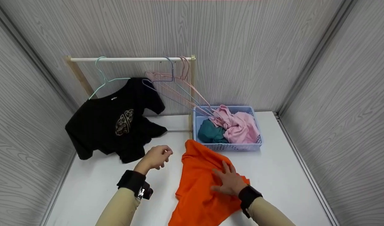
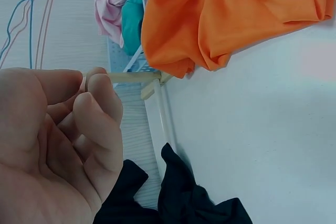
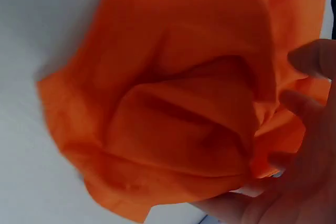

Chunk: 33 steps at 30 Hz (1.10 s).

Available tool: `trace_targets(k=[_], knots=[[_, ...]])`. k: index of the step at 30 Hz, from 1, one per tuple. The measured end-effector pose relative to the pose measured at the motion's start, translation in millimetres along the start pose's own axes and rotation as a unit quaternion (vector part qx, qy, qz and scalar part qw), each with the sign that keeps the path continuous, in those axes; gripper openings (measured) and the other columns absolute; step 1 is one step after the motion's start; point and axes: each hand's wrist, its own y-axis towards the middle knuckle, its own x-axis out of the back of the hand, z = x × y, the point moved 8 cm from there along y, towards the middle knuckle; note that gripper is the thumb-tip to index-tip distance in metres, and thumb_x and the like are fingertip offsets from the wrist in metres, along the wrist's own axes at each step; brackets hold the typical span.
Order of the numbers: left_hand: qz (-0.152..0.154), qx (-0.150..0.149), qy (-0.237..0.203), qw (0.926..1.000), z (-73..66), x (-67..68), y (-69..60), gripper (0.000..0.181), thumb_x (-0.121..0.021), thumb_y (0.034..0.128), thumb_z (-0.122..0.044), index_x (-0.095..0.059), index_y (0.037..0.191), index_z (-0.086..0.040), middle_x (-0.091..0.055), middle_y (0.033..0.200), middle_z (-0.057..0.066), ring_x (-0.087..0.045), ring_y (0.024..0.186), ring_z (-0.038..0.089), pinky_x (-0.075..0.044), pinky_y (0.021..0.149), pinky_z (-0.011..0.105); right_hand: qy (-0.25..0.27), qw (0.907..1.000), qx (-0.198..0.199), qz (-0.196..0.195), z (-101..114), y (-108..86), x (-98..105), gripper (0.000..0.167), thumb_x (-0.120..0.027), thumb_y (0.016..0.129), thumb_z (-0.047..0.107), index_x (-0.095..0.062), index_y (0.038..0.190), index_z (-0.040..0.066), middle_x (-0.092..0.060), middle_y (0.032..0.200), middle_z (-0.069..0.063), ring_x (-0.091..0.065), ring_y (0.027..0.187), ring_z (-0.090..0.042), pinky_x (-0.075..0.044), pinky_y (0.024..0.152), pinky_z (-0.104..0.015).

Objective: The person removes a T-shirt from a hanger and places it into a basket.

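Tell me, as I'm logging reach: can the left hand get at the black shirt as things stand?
Likely yes: the left hand appears to hold nothing, the black shirt is close beside it, and nothing visible blocks the way.

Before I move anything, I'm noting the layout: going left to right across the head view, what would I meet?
By their middles: black T-shirt → left hand → orange cloth → pink cloth. The right hand and light-blue basket overlap left to right, so their places are unclear.
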Motion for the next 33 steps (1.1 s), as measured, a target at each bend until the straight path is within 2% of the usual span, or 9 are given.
trace_targets(k=[3, 5, 8, 12, 17, 20, 23, 29, 33], knots=[[0.011, -0.001, -0.008, 0.9999, -0.2, -5.1, -1.1, 0.019, -0.051, 0.1002, -0.020, -0.066, 0.104, -0.009, -0.062, 0.075, 0.008, -0.054, 0.049, 0.012, -0.047, 0.043, 0.023, -0.012, 0.9987, -0.034, 0.037, 11.8, -3.7, -17.3, 0.104, -0.063, 0.065, 0.083, -0.025, 0.152, 0.041, -0.003, 0.164, -0.015, -0.017, 0.142, -0.056, -0.055, 0.078, -0.054], [0.018, -0.001, -0.013, 0.9998, 0.3, -8.4, -2.0, 0.019, -0.050, 0.1005, -0.020, -0.065, 0.104, -0.009, -0.062, 0.076, 0.008, -0.054, 0.050, 0.012, -0.047, 0.044, 0.023, -0.033, 0.9970, -0.055, 0.045, 18.9, -5.7, -31.5, 0.110, -0.063, 0.059, 0.087, -0.024, 0.152, 0.043, -0.003, 0.164, -0.014, -0.021, 0.141, -0.057, -0.055, 0.070, -0.053], [0.024, -0.001, -0.016, 0.9996, 1.9, -11.4, -3.4, 0.019, -0.050, 0.1006, -0.020, -0.065, 0.104, -0.009, -0.062, 0.076, 0.008, -0.054, 0.050, 0.012, -0.047, 0.044, 0.023, -0.068, 0.9945, -0.079, 0.015, 25.8, -5.1, -45.1, 0.107, -0.062, 0.059, 0.088, -0.031, 0.149, 0.042, -0.009, 0.164, -0.013, -0.031, 0.138, -0.054, -0.055, 0.067, -0.056], [0.021, 0.006, -0.015, 0.9997, 4.8, -11.1, -5.6, 0.019, -0.050, 0.1001, -0.019, -0.065, 0.105, -0.009, -0.062, 0.076, 0.008, -0.054, 0.051, 0.012, -0.047, 0.044, 0.023, -0.105, 0.9907, -0.069, -0.051, 32.4, -2.5, -48.3, 0.087, -0.066, 0.069, 0.078, -0.049, 0.139, 0.028, -0.031, 0.153, -0.018, -0.046, 0.122, -0.050, -0.057, 0.065, -0.050], [0.014, 0.007, -0.015, 0.9998, 4.1, -7.9, -8.2, 0.019, -0.051, 0.0996, -0.020, -0.066, 0.105, -0.010, -0.064, 0.078, 0.010, -0.055, 0.051, 0.013, -0.047, 0.044, 0.024, -0.120, 0.9880, 0.011, -0.097, 37.0, -3.5, -36.8, 0.035, -0.075, 0.081, 0.037, -0.066, 0.098, 0.007, -0.054, 0.107, -0.013, -0.055, 0.083, -0.036, -0.058, 0.062, -0.043], [0.014, 0.007, -0.015, 0.9998, 3.2, -7.2, -9.1, 0.019, -0.051, 0.0995, -0.020, -0.066, 0.106, -0.009, -0.065, 0.079, 0.011, -0.055, 0.051, 0.012, -0.048, 0.044, 0.024, -0.078, 0.9919, 0.051, -0.086, 28.2, -4.1, -30.3, 0.010, -0.072, 0.081, 0.014, -0.064, 0.085, 0.007, -0.057, 0.092, -0.007, -0.056, 0.076, -0.027, -0.056, 0.071, -0.041], [0.014, 0.006, -0.012, 0.9998, 2.9, -5.9, -9.8, 0.020, -0.051, 0.0997, -0.020, -0.066, 0.106, -0.009, -0.065, 0.079, 0.011, -0.055, 0.050, 0.012, -0.048, 0.043, 0.024, -0.002, 0.9954, 0.067, -0.068, 12.7, -3.7, -21.5, 0.013, -0.067, 0.081, 0.002, -0.062, 0.088, 0.010, -0.061, 0.090, -0.005, -0.056, 0.079, -0.022, -0.053, 0.077, -0.042], [0.009, 0.014, -0.011, 0.9998, 5.1, 0.3, -12.7, 0.020, -0.050, 0.1005, -0.020, -0.065, 0.108, -0.009, -0.064, 0.079, 0.008, -0.057, 0.053, 0.013, -0.049, 0.045, 0.025, 0.126, 0.9915, -0.008, -0.031, -26.8, -2.1, 14.9, 0.048, -0.060, 0.085, -0.005, -0.057, 0.124, 0.022, -0.060, 0.114, -0.008, -0.055, 0.098, -0.029, -0.046, 0.096, -0.058], [0.016, 0.031, -0.001, 0.9994, 7.2, 2.8, -15.7, 0.020, -0.050, 0.1005, -0.020, -0.064, 0.109, -0.009, -0.066, 0.083, 0.010, -0.063, 0.058, 0.017, -0.053, 0.049, 0.028, 0.160, 0.9840, -0.030, -0.072, -46.7, -4.7, 60.4, 0.038, -0.054, 0.085, -0.005, -0.067, 0.112, 0.018, -0.064, 0.106, -0.006, -0.056, 0.093, -0.025, -0.048, 0.092, -0.048]])
